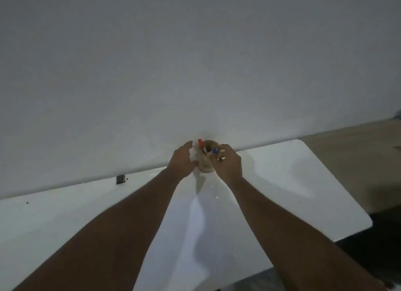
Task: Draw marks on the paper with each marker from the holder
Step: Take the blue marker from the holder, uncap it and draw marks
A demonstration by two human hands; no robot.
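Observation:
A round wooden holder (206,160) stands at the far edge of the white table, against the wall. A red-capped marker (201,145) sticks up out of it. My left hand (181,161) cups the holder's left side with fingers spread. My right hand (227,162) is at the holder's right side, its fingers pinched around a blue-capped marker (214,150) near the rim. A sheet of white paper (195,221) lies on the table between my forearms, hard to tell from the tabletop.
The white table (303,182) has a rounded right corner, with tan floor (358,160) beyond it. A plain grey wall (195,62) rises behind the holder. A small dark socket (120,179) sits on the wall at the table's back edge, left.

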